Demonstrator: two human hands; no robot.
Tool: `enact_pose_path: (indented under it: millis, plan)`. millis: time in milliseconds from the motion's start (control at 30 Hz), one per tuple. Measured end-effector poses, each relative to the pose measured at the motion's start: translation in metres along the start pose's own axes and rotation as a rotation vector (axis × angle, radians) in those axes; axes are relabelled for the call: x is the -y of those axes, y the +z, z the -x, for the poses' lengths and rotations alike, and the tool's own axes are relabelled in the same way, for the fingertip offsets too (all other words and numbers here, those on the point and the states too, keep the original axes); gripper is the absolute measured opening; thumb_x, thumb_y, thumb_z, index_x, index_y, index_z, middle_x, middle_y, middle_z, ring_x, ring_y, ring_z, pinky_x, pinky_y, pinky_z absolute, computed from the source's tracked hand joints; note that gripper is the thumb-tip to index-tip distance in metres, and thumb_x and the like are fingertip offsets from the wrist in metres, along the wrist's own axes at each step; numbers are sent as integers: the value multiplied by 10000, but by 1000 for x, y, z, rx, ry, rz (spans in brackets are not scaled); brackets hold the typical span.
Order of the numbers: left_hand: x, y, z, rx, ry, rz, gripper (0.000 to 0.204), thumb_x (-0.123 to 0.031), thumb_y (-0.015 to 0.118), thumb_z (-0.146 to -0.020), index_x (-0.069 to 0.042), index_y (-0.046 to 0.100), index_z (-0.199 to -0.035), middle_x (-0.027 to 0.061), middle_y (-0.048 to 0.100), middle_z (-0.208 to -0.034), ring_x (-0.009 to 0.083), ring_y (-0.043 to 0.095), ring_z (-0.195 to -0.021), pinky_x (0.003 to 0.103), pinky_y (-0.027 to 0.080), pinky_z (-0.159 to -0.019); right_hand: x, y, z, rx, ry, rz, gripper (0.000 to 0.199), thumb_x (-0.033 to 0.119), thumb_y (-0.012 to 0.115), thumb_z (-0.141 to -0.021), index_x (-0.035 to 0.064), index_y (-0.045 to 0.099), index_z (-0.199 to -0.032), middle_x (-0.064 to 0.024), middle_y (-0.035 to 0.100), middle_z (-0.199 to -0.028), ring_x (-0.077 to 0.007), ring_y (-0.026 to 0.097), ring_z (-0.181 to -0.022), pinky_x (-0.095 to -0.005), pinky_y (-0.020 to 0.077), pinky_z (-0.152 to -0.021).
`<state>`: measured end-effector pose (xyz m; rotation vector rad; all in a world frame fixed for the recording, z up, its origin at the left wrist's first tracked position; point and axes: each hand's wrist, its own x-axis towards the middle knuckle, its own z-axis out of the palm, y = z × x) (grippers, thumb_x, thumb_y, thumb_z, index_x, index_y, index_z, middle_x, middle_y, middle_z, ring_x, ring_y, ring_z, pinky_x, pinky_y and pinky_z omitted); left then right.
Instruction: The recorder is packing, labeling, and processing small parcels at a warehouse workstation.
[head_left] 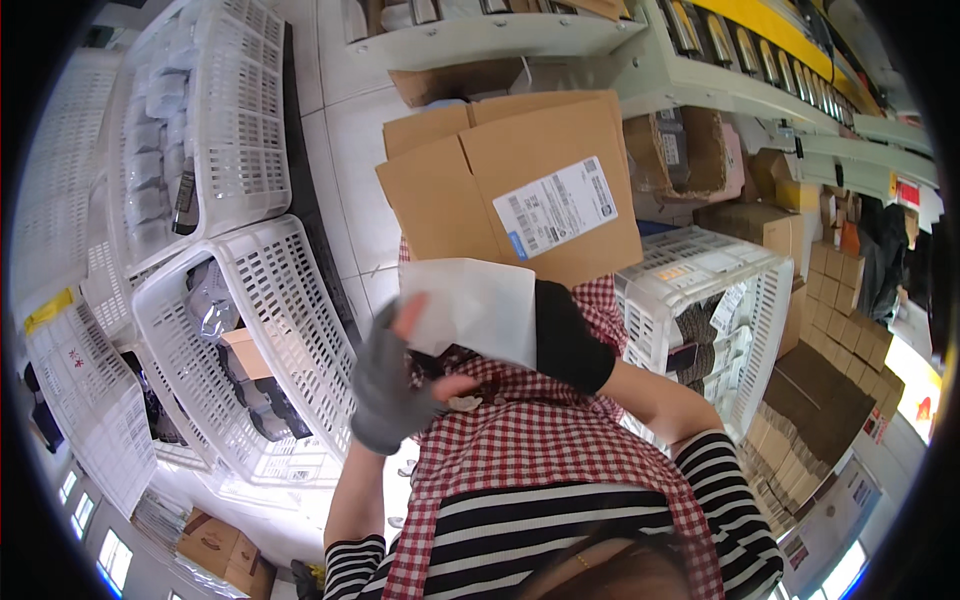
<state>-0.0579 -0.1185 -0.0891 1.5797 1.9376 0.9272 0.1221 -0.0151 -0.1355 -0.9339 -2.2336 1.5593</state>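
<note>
left hand [392,385] raised, gloved, fingers spread

Left hand [392,385], in a grey fingerless glove, grips a white paper [478,308]. A cardboard box [515,185] rests against the right forearm [640,385]; white baskets [255,330] alongside.

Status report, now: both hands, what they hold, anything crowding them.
Left hand, gloved, grips white sheet, blurred. Right hand hidden behind sheet and dark sleeve. Labelled cardboard box close above; white crates on both sides.
</note>
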Motion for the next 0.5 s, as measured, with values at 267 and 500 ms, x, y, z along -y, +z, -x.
enact_pose_path:
  millis: [267, 500]
  plan:
    - [54, -5, -62, -75, -6, -131, 442, -15, 610, -713, -71, 575, -1150, 130, 614, -959, 327, 606, -789, 368, 486, -644, 37, -11, -54, 196, 164, -384, 344, 92, 612, -839, 27, 552, -1172, -131, 604, -1097, -172, 578, -1038, -321, 467, -856]
    - [235, 13, -236, -1020, -562, 276, 364, -221, 561, -905, -35, 576, -1217, 183, 584, -1210, 293, 552, -1123, 341, 384, -974, 10, -52, -80, -16, 253, -672, 352, 173, 519, -937, 100, 520, -1282, -140, 540, -1233, -289, 500, -1178, -405, 367, -1028]
